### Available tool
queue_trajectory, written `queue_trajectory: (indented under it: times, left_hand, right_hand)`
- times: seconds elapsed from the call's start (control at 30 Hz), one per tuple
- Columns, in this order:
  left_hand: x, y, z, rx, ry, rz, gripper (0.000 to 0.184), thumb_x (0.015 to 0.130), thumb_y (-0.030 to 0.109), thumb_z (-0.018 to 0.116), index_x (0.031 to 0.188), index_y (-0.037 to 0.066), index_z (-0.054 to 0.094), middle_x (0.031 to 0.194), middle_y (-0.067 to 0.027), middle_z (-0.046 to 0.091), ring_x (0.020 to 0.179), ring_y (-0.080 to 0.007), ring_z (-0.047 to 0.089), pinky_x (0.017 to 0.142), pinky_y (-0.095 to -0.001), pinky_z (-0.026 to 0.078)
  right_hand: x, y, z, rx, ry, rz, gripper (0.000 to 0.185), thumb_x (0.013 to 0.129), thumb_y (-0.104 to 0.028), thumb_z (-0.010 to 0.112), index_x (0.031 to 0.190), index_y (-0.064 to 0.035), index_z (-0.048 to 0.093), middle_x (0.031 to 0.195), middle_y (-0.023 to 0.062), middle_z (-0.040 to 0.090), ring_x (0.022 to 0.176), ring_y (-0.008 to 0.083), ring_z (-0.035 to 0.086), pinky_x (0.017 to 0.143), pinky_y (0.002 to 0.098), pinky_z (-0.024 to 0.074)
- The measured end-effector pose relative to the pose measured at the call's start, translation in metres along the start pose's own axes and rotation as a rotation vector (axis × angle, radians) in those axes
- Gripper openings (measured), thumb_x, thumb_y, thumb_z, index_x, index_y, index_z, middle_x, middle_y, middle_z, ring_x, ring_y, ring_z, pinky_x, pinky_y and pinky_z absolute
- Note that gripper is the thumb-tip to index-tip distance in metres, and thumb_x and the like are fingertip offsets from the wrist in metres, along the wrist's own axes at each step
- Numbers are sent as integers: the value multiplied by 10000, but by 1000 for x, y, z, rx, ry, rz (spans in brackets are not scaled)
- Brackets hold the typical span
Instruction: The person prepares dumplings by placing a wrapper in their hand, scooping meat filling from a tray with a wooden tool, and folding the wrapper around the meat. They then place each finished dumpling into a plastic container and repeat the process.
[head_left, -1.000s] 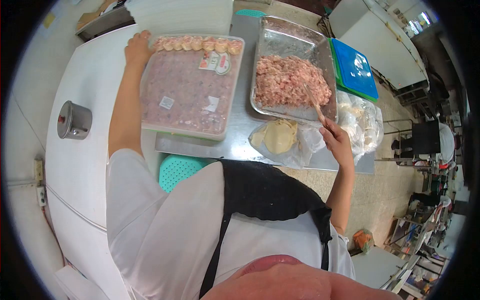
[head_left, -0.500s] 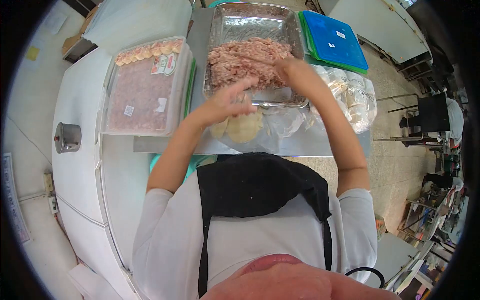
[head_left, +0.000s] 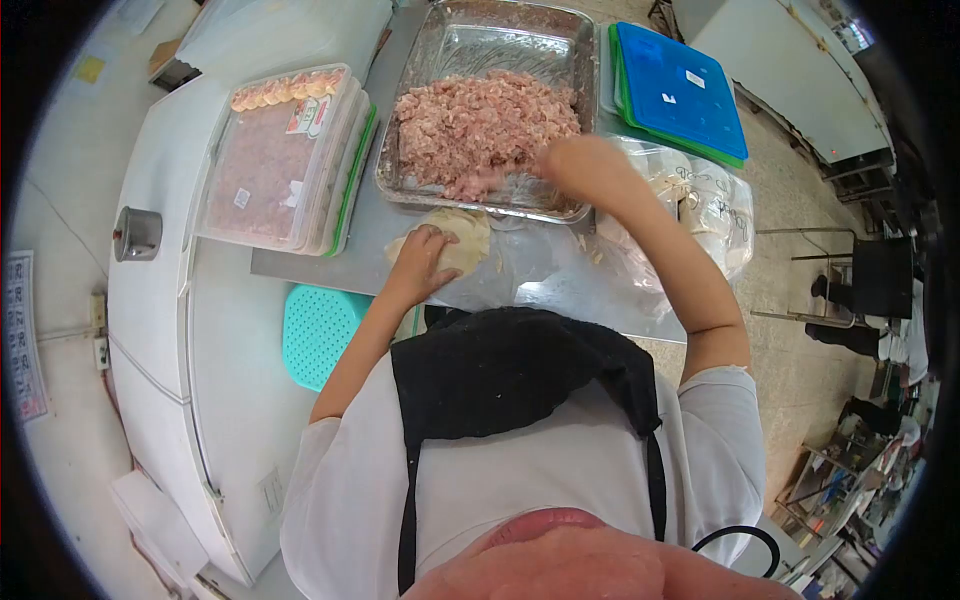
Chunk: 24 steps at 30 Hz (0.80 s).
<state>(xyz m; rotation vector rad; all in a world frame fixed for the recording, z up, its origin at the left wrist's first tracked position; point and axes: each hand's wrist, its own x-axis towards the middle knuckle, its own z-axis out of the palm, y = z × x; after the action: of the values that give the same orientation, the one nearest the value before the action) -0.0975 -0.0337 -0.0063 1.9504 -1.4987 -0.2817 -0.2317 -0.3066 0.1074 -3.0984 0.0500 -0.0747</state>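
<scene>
My left hand (head_left: 424, 265) lies over round, pale dough wrappers (head_left: 470, 238) at the table's near edge, thumb and fingers apart. My right hand (head_left: 585, 168) is closed above the near right corner of the metal tray (head_left: 510, 208). In it is a thin stick, now smeared by motion, its end at the near edge of the minced meat (head_left: 485, 125). The pink meat is heaped in the middle of the tray. Clear plastic film (head_left: 545, 262) lies beside the wrappers, below my right hand.
Stacked plastic boxes (head_left: 270, 170) stand left of the tray. Blue and green lids (head_left: 680, 90) lie at the far right, with plastic-wrapped white rolls (head_left: 710, 210) nearer. A turquoise stool (head_left: 322, 335) is below the table's left edge. A metal pot (head_left: 138, 235) sits on the white cabinet.
My left hand has come down from the tray's edge onto the wrappers. My right hand has moved the stick from over the meat toward the tray's near side. The view has shifted slightly.
</scene>
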Motion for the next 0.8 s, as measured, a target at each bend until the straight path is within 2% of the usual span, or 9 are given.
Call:
queue_trajectory:
  times: [0.07,0.2,0.27,0.43,0.5,0.53,0.6,0.77,0.8]
  left_hand:
    - [-5,-11,6,1,-24,-5,219,743,186,713,899,51,643,941,-125,553,958,-312,537,840,-401,433]
    - [-5,-13,2,-141,-38,-163,191,768,176,696,870,24,640,901,-132,573,904,-307,559,809,-386,450]
    - [-3,-6,-6,-161,-27,-189,179,795,172,675,880,19,640,901,-130,590,887,-287,575,796,-372,457]
    - [-5,-10,-19,-351,36,-441,159,858,149,619,928,9,643,965,-109,642,900,-223,607,775,-321,474]
    - [-5,-31,-19,-1297,247,-527,217,869,131,610,1048,8,606,1043,-90,637,947,-196,611,823,-327,493]
    - [2,-15,-31,-1301,247,-529,217,869,131,610,1048,8,606,1043,-90,637,947,-196,611,823,-327,493]
    - [17,10,-53,-1705,358,-413,298,900,140,574,1162,7,526,1086,-90,619,988,-202,612,875,-357,502]
    - [26,-15,-61,-1634,585,-498,312,941,148,530,1211,0,480,1143,-103,593,1040,-216,600,911,-383,498]
    - [30,-14,-66,-1566,619,-524,307,945,139,527,1211,-7,479,1155,-107,588,1055,-222,594,912,-382,496]
  right_hand:
    - [10,17,-12,-59,85,138,161,770,-143,560,732,-44,681,751,135,674,703,317,675,597,421,540]
    - [11,8,29,-9,325,17,152,764,-151,569,733,-59,686,742,128,671,695,314,670,613,420,538]
    - [-5,-28,28,6,3,-30,142,759,-144,576,731,-64,689,730,125,669,692,311,667,619,419,535]
    - [3,-1,-1,40,-86,31,158,765,-132,562,710,-54,687,727,134,670,694,303,671,614,421,536]
    - [17,5,0,-37,57,84,181,776,-139,547,703,-52,687,726,146,668,702,297,674,619,422,537]
    - [24,6,15,-48,62,1,181,772,-144,543,720,-50,688,733,154,669,706,292,676,617,427,536]
    - [20,-26,55,-1,-3,-31,196,793,-153,535,730,-47,688,752,165,670,717,300,675,629,432,536]
    - [8,-22,77,240,-76,29,280,916,-238,516,799,-33,668,735,139,650,687,261,636,645,401,503]
    - [4,-16,70,531,-109,128,284,927,-253,522,835,-29,670,715,124,632,668,214,600,647,376,488]
